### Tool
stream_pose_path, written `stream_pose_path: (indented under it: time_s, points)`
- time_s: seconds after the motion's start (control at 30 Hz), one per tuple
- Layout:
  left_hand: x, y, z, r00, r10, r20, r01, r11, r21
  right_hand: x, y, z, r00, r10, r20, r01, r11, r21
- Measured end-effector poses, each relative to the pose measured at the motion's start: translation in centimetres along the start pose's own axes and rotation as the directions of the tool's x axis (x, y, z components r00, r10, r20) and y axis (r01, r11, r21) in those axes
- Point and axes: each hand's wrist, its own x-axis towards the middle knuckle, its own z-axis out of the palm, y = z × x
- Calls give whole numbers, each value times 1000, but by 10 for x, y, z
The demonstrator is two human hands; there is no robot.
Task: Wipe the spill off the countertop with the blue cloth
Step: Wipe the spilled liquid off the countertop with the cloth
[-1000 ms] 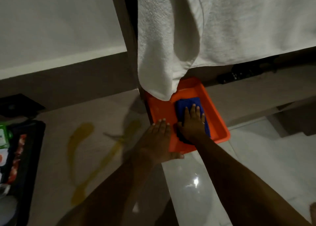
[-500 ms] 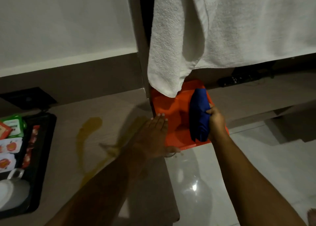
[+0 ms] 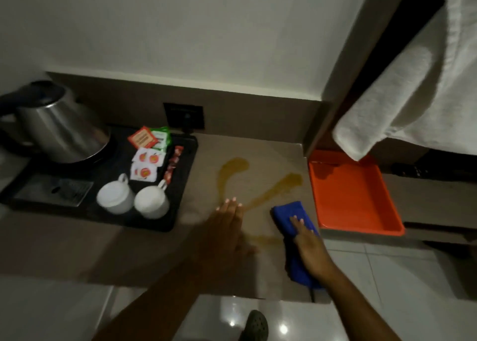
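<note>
A yellow-brown spill [image 3: 233,171] runs in curved streaks across the beige countertop [image 3: 77,250]. The blue cloth [image 3: 286,211] lies flat on the counter's right end, at the lower right of the spill. My right hand [image 3: 308,242] presses down on the cloth, fingers together. My left hand [image 3: 227,227] lies flat on the counter with fingers extended, over the spill's lower part, left of the cloth and holding nothing.
An orange tray [image 3: 356,198] sits empty on a lower shelf to the right. A black tray [image 3: 180,211] on the left carries a steel kettle [image 3: 56,129], two white cups [image 3: 116,198] and sachets. A white towel [image 3: 402,95] hangs at the upper right. Tiled floor lies below.
My right hand lifted the blue cloth out of the orange tray and brought it left onto the countertop. My left hand moved from the counter's right edge onto the spill area. The view swung left.
</note>
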Motion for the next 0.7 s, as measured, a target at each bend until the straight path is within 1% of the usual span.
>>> stream_pose_path:
  time_s: [0.03,0.07,0.1,0.17,0.23,0.27,0.3,0.37,0.4,0.43,0.5,0.57,0.6,0.63,0.7]
  points:
    - [-19,-12,5,1000,-23,-14,23,1000,-21,3,8,16,998,-57,40,66,961,-270]
    - [-36,-22,10,999,-41,-17,41,998,-39,5,12,24,993,-112,31,114,895,-432]
    - [-55,-33,15,998,-70,-9,69,996,-62,6,13,28,989,-148,-18,121,868,-482]
    - [-85,-55,26,989,-150,-9,149,986,-81,11,15,23,972,-196,-129,104,851,-514]
    - [-105,-72,35,958,-286,-17,285,957,-45,18,18,20,967,-204,-153,69,789,-611]
    - [-111,-80,37,926,-377,-20,376,925,-48,21,18,24,968,-196,-156,46,750,-660]
    - [-115,-87,39,881,-472,-23,469,880,-70,23,15,34,967,-182,-179,8,723,-691]
    - [-114,-102,40,771,-635,-46,627,770,-118,23,6,60,962,-162,-220,-37,719,-694]
    - [-111,-109,39,723,-687,-67,675,724,-140,20,2,71,960,-192,-203,-7,709,-705]
    - [-108,-113,39,691,-719,-81,704,694,-153,15,3,78,962,-231,-142,59,690,-721]
    - [-103,-121,38,660,-746,-93,729,665,-159,2,17,73,952,-307,18,217,631,-745]
    - [-101,-126,39,646,-752,-127,734,659,-168,-6,37,50,928,-353,119,317,581,-750]
    - [-101,-127,41,642,-754,-136,735,657,-169,-6,45,37,928,-353,119,317,583,-748]
    - [-101,-127,43,639,-756,-142,736,655,-170,-5,50,27,937,-339,87,286,598,-749]
    - [-101,-129,46,637,-753,-166,735,658,-164,2,49,23,956,-290,-36,170,651,-740]
